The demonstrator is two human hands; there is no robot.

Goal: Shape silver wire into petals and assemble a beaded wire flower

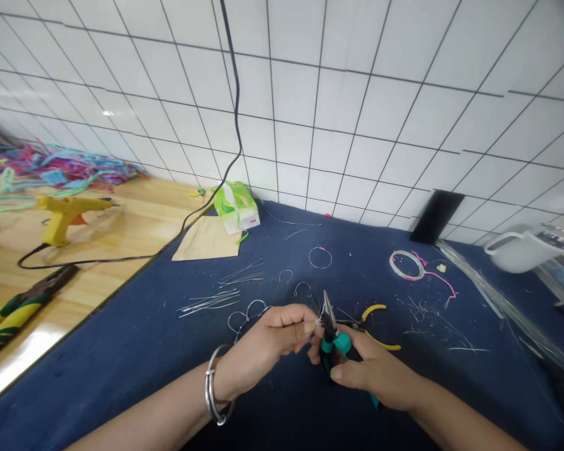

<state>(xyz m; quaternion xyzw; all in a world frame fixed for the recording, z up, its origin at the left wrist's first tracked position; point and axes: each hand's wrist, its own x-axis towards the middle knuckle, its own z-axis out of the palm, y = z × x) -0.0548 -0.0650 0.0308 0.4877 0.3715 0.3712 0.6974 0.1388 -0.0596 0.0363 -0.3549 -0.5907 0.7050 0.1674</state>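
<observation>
The left hand (282,335) pinches a fine wire piece (318,320) between thumb and forefinger, while the right hand (369,366) wraps the teal grips of the needle-nose pliers (334,338), both above the near part of the blue mat (141,351). Whether the pliers' tips bite on metal is hard to tell—fingers and steel overlap there. The likeliest trouble, I'd judge, is a slip: wire so thin and smooth could spin in the pinch, and a hard squeeze off-angle could kink it or nip the fingertip beside it. The linked wire rings (247,315) just beyond the left wrist could be bent out of round by a careless forearm (the stiff silver bangle (210,388) might snag them too). Behind the right hand sit yellow-handled pliers (375,308), their slick grips splayed. Farther out, straight wires (211,302) lie in a loose, shiny sheaf towards the mat's left edge; a larger ring (320,268), nearly round, rests towards the far edge; and prickly wire scraps (423,311) scatter towards the right edge—sharp ends that could scratch a sweeping hand—near a translucent coil (395,266) with fuzzy pink cord (439,277).
</observation>
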